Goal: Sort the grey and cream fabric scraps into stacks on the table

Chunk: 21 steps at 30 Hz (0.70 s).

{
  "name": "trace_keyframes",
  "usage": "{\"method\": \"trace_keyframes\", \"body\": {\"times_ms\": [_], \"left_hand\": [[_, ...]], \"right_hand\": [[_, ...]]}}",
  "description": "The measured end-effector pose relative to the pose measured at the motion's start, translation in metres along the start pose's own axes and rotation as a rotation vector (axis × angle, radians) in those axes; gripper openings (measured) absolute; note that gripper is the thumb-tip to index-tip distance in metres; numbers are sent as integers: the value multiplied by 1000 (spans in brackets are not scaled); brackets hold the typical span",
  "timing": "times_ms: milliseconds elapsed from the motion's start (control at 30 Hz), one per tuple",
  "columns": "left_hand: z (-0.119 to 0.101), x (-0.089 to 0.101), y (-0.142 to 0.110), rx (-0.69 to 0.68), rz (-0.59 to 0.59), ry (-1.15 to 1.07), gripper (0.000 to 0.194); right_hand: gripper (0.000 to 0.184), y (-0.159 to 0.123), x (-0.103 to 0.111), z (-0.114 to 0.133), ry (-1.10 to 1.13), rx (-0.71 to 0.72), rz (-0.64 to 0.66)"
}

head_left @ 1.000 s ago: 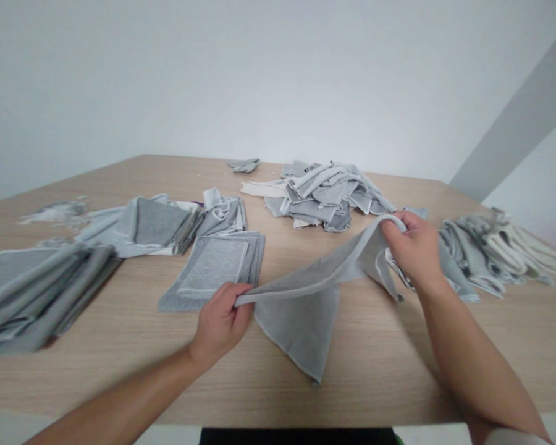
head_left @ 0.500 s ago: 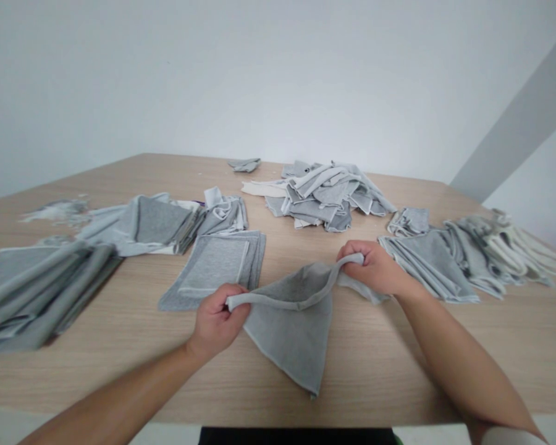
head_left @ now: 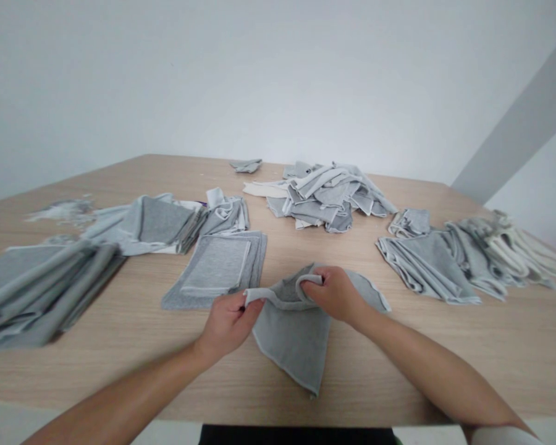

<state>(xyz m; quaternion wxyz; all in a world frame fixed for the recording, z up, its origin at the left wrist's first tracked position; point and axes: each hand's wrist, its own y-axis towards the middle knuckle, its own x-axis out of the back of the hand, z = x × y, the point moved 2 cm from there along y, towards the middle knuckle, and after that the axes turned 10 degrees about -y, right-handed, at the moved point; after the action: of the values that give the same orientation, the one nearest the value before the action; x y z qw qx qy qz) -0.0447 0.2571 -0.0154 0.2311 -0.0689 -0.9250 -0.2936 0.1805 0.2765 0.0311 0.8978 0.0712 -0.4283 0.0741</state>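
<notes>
A grey fabric piece (head_left: 294, 346) with a pale stitched edge lies at the front middle of the table, its pointed corner toward me. My left hand (head_left: 229, 321) pinches one end of a raised fold in it, thumb on top. Closed round the same fold farther right is my right hand (head_left: 336, 293), and the fabric bunches between the two. Part of the piece spreads out behind my right wrist. Just beyond my left hand lies a flat stack of grey fabric squares (head_left: 217, 262).
A loose heap of grey and white fabric (head_left: 324, 194) sits at the back. Folded grey stacks lie at the left (head_left: 41, 296) and right (head_left: 429, 262). White lint (head_left: 65, 210) is scattered at far left. The table's front edge (head_left: 278, 423) runs close to me.
My right hand has moved left and slightly down, bringing its grip nearer my left hand. The fold, stretched between the hands before, is now slack and bunched.
</notes>
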Motion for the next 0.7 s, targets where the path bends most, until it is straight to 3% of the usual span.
{"method": "trace_keyframes", "body": {"times_ms": [267, 500, 700], "left_hand": [[-6, -6, 1, 182, 71, -91, 30], [-19, -5, 0, 110, 102, 0, 27], [-26, -17, -4, 332, 158, -164, 17]], "right_hand": [[18, -8, -10, 7, 72, -13, -21], [17, -17, -20, 11, 109, -12, -61], [15, -21, -33, 10, 170, 16, -20]]}}
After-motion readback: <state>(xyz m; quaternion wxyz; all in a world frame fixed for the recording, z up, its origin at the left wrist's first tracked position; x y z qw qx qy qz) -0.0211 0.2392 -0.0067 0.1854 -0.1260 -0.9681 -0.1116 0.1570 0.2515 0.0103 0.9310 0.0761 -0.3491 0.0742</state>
